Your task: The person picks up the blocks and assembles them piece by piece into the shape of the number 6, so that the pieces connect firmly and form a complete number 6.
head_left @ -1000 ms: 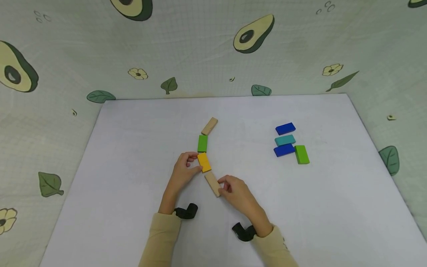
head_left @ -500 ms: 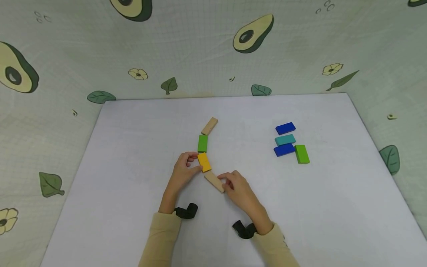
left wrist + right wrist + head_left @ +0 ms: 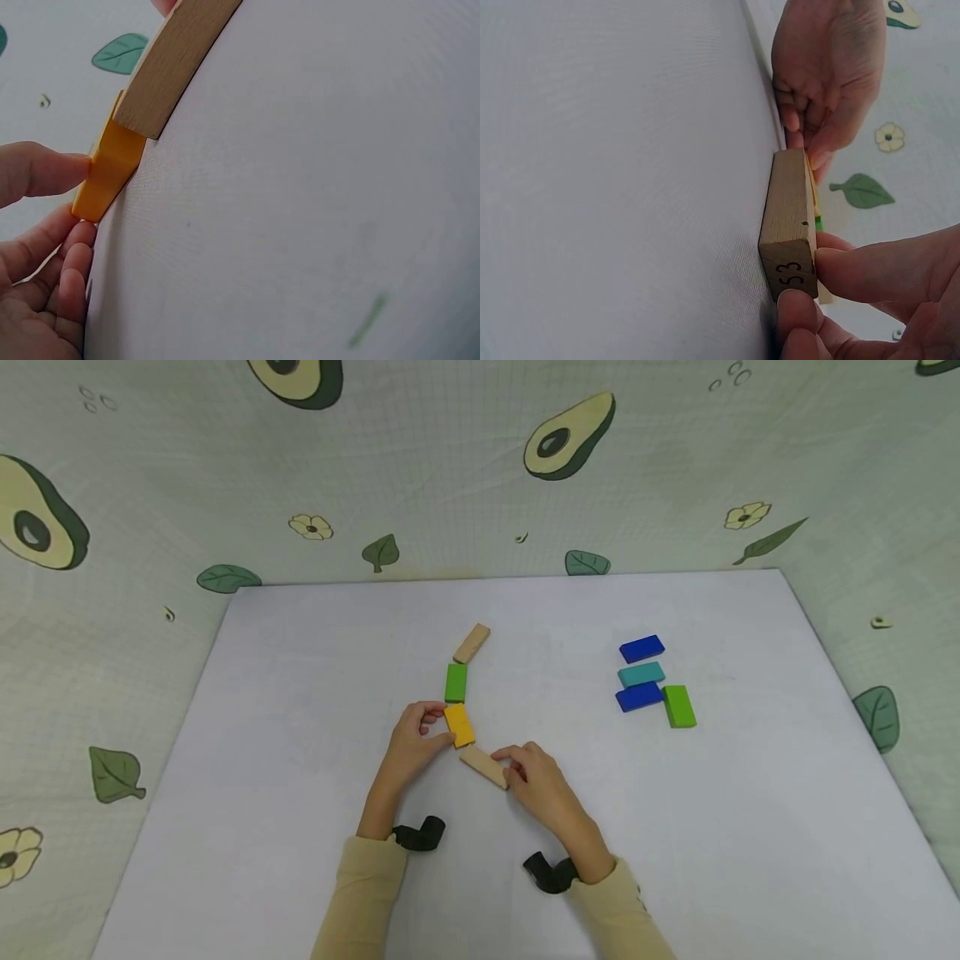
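A yellow block lies flat on the white table, in a curved line of blocks. My left hand holds it from the left, thumb at its near end and index finger at its far corner; in the left wrist view the thumb presses on the yellow block. At its near end lies a plain wooden block, slanting down to the right. My right hand holds that block by its near right end between thumb and fingers. In the right wrist view the wooden block shows the number 53 on its end.
Beyond the yellow block the line continues with a green block and another plain wooden block. To the right lie two blue blocks, a teal block and a green block. A patterned cloth surrounds the table.
My right hand has swung the near wooden block's free end to the right and slightly away from me, so it slants more. The left hand and yellow block have stayed put.
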Demonstrator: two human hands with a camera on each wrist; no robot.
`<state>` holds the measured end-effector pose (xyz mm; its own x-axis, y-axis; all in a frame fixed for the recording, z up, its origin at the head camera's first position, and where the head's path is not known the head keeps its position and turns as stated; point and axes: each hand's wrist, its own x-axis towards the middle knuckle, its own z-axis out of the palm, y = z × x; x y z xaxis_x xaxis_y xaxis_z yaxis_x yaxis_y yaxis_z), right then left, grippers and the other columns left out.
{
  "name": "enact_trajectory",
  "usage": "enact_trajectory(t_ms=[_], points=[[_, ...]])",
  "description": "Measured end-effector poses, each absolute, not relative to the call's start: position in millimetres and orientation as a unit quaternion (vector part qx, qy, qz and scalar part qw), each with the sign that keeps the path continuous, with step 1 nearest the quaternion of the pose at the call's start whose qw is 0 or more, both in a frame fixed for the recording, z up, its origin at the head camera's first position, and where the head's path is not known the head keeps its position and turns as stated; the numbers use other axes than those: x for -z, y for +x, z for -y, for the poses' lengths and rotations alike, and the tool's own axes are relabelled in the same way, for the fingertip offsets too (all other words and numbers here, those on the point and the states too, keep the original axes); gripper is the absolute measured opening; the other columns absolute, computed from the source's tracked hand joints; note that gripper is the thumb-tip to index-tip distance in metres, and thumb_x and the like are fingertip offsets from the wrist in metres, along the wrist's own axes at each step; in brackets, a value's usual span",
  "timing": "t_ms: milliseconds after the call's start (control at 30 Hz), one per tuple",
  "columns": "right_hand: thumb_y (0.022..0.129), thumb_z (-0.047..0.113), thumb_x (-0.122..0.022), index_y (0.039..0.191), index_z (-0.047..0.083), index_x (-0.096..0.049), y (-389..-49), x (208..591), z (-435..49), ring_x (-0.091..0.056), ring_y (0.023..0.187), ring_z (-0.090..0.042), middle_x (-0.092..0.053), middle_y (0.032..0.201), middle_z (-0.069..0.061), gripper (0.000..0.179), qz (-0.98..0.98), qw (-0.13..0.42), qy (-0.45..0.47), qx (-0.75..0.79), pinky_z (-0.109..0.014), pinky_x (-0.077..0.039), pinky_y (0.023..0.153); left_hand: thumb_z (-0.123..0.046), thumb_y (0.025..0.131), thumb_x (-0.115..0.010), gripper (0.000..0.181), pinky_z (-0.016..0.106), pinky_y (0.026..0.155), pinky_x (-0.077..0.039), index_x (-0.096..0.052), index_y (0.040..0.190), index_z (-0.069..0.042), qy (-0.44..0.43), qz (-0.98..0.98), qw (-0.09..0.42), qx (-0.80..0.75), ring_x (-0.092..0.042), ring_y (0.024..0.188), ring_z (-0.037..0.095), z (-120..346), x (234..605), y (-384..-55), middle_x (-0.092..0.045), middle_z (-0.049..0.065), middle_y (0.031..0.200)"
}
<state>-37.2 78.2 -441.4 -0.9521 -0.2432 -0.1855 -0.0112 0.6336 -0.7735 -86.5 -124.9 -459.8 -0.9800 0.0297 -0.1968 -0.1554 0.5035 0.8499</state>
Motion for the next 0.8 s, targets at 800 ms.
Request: enact_trajectory(t_ms=[800], points=[[0.089, 0.004, -0.057, 0.107, 0.009, -0.068, -36.8, 442.4, -77.0, -0.042, 0.064, -0.011, -0.049, 0.077, -0.003, 0.022, -0.896, 0.124, -0.063, 0.423, -0.02, -0.036, 0.055, -0.01, 0.079, -0.068, 0.04, 0.033, 0.089, -0.037, -0.056, 0.117, -0.006, -0.038, -0.861, 0.09, -0.5, -0.046, 0.101, 0.022, 123.8, 459.3, -86.2, -0.053, 0.01, 0.111]])
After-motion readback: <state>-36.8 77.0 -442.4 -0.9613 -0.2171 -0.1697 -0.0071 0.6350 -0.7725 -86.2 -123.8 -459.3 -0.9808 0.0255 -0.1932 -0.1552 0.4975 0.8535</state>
